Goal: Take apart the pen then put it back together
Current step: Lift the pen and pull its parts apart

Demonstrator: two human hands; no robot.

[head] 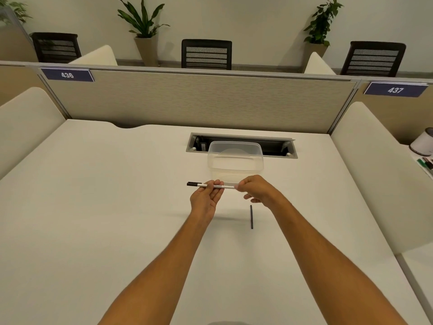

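Observation:
A white pen (226, 186) with a black cap at its left end is held level above the white desk (117, 207). My left hand (205, 199) pinches the pen's barrel near the middle, palm up. My right hand (254, 190) grips the pen's right end with its fingertips, which hide that end. A thin dark rod (251, 216), apparently the pen's inner refill, lies on the desk just below my right hand, pointing toward me.
A clear plastic container (235, 160) stands just behind the hands. Behind it a cable slot (241, 146) is cut into the desk. A partition (199, 102) closes the far edge, padded dividers stand left and right, and a white can and pens (424, 151) sit at the far right.

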